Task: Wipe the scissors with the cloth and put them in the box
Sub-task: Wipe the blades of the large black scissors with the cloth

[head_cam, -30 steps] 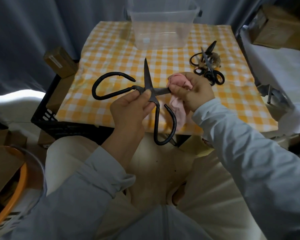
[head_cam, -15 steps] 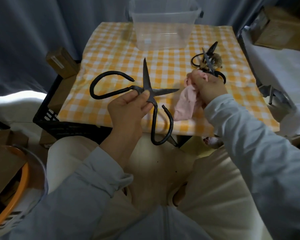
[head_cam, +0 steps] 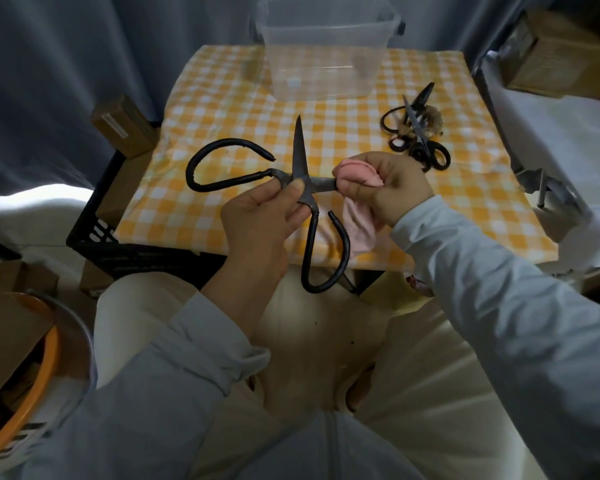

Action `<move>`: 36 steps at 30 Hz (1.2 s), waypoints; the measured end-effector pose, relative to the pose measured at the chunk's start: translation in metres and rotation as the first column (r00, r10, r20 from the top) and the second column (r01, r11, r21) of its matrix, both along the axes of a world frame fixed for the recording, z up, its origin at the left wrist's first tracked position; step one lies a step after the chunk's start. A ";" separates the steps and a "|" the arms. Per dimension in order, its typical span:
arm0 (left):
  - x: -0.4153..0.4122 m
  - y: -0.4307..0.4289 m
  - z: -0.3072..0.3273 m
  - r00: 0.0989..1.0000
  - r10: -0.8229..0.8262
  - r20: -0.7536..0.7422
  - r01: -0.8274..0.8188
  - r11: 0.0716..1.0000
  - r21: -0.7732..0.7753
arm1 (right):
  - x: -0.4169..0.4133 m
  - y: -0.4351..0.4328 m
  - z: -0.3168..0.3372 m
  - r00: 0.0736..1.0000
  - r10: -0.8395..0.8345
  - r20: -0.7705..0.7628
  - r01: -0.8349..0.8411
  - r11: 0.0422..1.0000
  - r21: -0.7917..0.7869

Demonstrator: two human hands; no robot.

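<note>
- My left hand (head_cam: 257, 220) hovers over the bench's (head_cam: 222, 98) near edge, fingers (head_cam: 293, 188) pinching the big black scissors (head_cam: 300, 157) at the pivot, blades spread wide.
- My right hand (head_cam: 394, 190) clenches the pink cloth (head_cam: 355, 173) around one blade.
- The clear box (head_cam: 323, 64) stands at the bench's far edge, with open checked bench before it.
- Smaller scissors (head_cam: 418, 133) lie on the bench's right side.

Box (head_cam: 326, 81) at the table's (head_cam: 222, 109) far edge, spare scissors (head_cam: 415, 131) on it to the right, big scissors (head_cam: 299, 150) up over the near edge.
</note>
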State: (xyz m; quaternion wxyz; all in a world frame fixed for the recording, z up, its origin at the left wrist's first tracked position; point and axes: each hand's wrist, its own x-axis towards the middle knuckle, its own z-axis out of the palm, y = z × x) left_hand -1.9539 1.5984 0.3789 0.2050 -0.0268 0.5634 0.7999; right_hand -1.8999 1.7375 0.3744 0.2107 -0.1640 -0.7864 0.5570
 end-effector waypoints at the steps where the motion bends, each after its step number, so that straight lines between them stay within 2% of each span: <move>1: 0.000 0.000 -0.001 1.000 0.001 0.000 -0.001 1.000 -0.001 | -0.001 -0.002 -0.003 0.999 -0.036 -0.007 0.036 0.999 -0.036; 8: 0.007 0.003 -0.004 1.000 0.014 0.005 -0.014 1.000 -0.006 | -0.011 -0.005 -0.009 0.961 -0.275 0.031 0.276 0.941 -0.197; 12: 0.011 0.004 -0.002 0.998 -0.019 -0.062 0.019 1.000 -0.005 | -0.013 -0.003 -0.008 0.915 -0.381 0.130 0.403 0.871 -0.281; 14: 0.010 0.002 -0.002 0.998 -0.009 -0.067 0.008 1.000 -0.011 | -0.009 0.000 -0.002 0.925 -0.355 0.138 0.381 0.870 -0.312; 16: 0.004 -0.001 -0.002 0.998 0.016 -0.056 -0.017 1.000 -0.010 | -0.003 0.001 0.003 0.975 -0.207 0.079 0.221 0.900 -0.376; 17: 0.002 -0.001 -0.002 0.998 0.025 -0.052 -0.026 1.000 -0.007 | 0.000 0.002 0.004 0.991 -0.119 0.066 0.134 0.927 -0.351; 19: 0.000 0.000 -0.002 0.998 0.032 -0.054 -0.033 0.999 -0.008 | 0.004 0.003 0.004 0.995 -0.025 0.099 0.041 0.986 -0.160; 21: 0.001 0.001 -0.001 0.998 0.027 -0.055 -0.027 1.000 -0.014 | 0.003 0.001 0.003 0.997 -0.025 0.078 0.026 1.000 -0.012; 24: 0.002 0.002 -0.002 0.998 0.022 -0.055 -0.023 1.000 -0.013 | -0.001 -0.005 -0.003 0.996 -0.083 0.033 0.082 0.996 0.033; 26: 0.002 0.002 -0.003 0.998 0.021 -0.054 -0.022 1.000 -0.011 | -0.003 -0.009 -0.008 0.987 -0.163 -0.013 0.161 0.982 -0.096; 29: 0.005 0.003 -0.004 0.999 0.015 -0.038 -0.015 1.000 -0.006 | -0.009 -0.008 -0.014 0.952 -0.303 -0.038 0.276 0.907 -0.318; 33: 0.009 0.006 -0.004 0.999 0.006 -0.036 -0.006 1.000 -0.001 | -0.013 -0.006 -0.016 0.902 -0.432 0.003 0.395 0.822 -0.411; 36: 0.009 0.004 -0.005 0.998 -0.003 -0.068 0.002 1.000 -0.003 | -0.009 0.001 -0.012 0.851 -0.511 0.120 0.502 0.727 -0.468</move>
